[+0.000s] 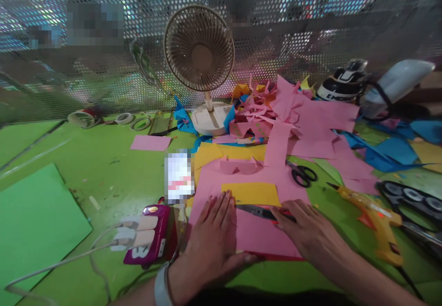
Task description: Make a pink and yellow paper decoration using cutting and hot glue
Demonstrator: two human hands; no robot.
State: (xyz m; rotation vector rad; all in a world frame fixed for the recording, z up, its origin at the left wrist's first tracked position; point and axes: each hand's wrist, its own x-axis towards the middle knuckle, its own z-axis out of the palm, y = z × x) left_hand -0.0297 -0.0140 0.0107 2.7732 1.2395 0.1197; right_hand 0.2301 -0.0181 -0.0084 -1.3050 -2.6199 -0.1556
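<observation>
Stretched flat on a large pink paper sheet (262,237), my left hand (216,232) has its fingers extended, their tips close to the corner of a yellow paper strip (253,193). My right hand (305,228) is closed around the handle of a pair of scissors (253,210). Their dark blade lies along the yellow strip's near edge and points at my left fingers. Most of the handle is hidden under my right hand. Beyond the strip, a folded pink paper piece (240,165) rests on the sheet.
Black-handled scissors (303,175) lie beyond my right hand, a yellow glue gun (376,216) to its right. Cut paper scraps (258,112) pile up beside a fan (200,57) at the back. To the left are a purple power strip (155,237), a lit phone (179,175) and green paper (44,223).
</observation>
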